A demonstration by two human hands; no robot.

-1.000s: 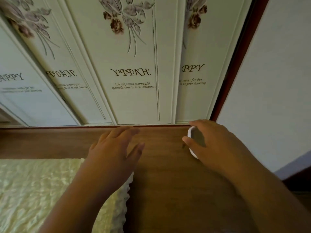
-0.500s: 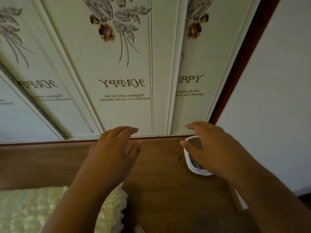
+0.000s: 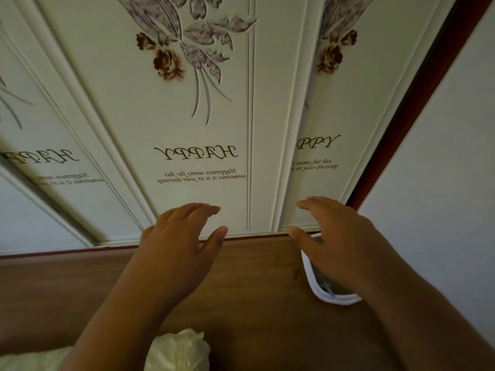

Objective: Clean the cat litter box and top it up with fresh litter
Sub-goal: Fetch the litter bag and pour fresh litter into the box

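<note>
A white-rimmed litter box (image 3: 325, 295) sits on the brown wood floor by the right wall, mostly hidden under my right arm; only its rounded rim and a sliver of dark inside show. My right hand (image 3: 337, 236) hovers over its far end, fingers spread, holding nothing. My left hand (image 3: 179, 245) is stretched forward in the middle of the view with its fingers apart and nothing in it, its fingertips in front of the base of the wardrobe doors.
White sliding wardrobe doors (image 3: 203, 129) with flower prints and "HAPPY" lettering stand straight ahead. A dark red frame (image 3: 417, 103) and a pale wall (image 3: 442, 183) close off the right. A pale ruffled cloth (image 3: 179, 349) lies at the bottom edge.
The view has moved forward and tilted up, so the cloth has slid down out of frame. More of the litter box rim shows. My right hand has lifted from the rim toward the doors.
</note>
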